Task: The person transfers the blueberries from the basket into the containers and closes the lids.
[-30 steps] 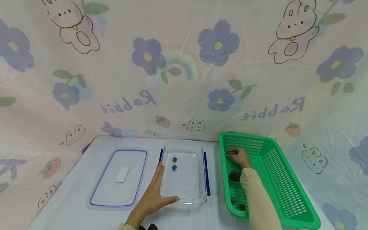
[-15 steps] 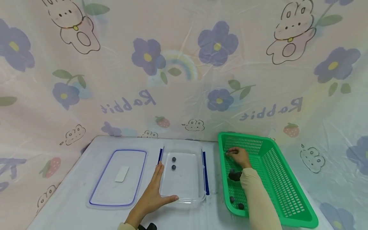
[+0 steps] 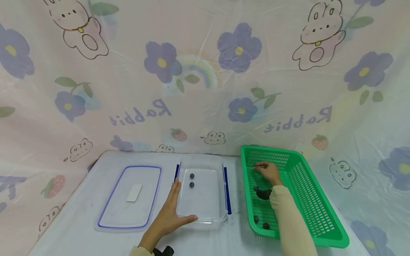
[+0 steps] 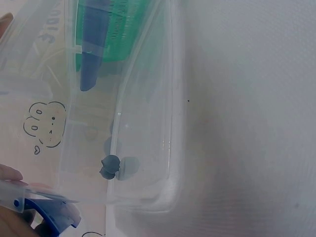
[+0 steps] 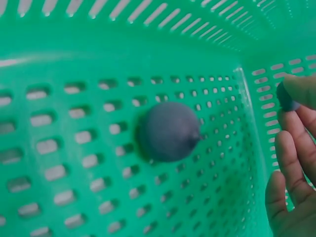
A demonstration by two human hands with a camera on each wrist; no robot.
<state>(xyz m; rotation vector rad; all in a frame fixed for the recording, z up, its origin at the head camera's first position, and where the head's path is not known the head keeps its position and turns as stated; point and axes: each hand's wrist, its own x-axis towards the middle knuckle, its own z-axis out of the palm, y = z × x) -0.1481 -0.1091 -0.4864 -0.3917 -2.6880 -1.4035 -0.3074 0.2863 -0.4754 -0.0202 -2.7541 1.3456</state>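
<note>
We are pinching a dark blueberry (image 5: 285, 97) in our right hand (image 3: 268, 172) inside the green basket (image 3: 320, 217), so we are keeping the grip light. Our left hand (image 3: 166, 217), fingers spread flat, is steadying the clear container (image 3: 201, 218) left of the basket.

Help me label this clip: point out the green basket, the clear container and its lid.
green basket (image 3: 320, 199), head view, on its bare right wall.
clear container (image 3: 205, 202), head view, on its bare floor.
lid (image 3: 141, 170), head view, on the clear panel inside its blue rim.
</note>
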